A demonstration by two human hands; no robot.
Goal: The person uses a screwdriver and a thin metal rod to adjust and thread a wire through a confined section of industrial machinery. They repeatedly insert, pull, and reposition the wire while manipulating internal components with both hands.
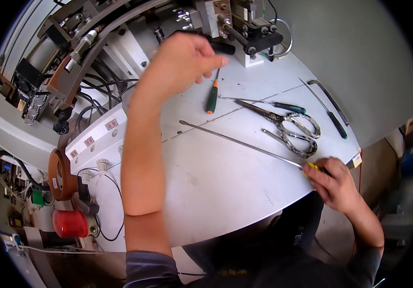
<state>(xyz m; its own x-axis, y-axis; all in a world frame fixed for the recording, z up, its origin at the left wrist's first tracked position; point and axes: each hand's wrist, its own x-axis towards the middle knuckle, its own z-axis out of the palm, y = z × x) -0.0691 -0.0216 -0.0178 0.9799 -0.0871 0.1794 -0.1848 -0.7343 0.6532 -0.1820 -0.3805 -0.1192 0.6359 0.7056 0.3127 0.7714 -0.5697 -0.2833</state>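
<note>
My right hand point(334, 182), at the table's near right edge, is closed round the yellow handle of a long screwdriver point(241, 142). Its thin metal shaft reaches left across the table, with a slightly widened tip. My left arm stretches far forward, and my left hand point(180, 65) hovers by the machine at the back, thumb and fingers apart and loosely bent. Nothing shows in it. Just below that hand lies a screwdriver with a green and orange handle point(212, 100). Beyond the long shaft are scissors point(277, 118) with wrapped grips, beside a tool with a dark green handle point(290, 107).
A black-handled screwdriver point(337, 126) and a dark bent bar point(330, 102) lie at the table's right edge. Machine parts point(259, 36) stand at the back. Cables, a brown ring point(57, 175) and a red lamp point(69, 223) are on the left.
</note>
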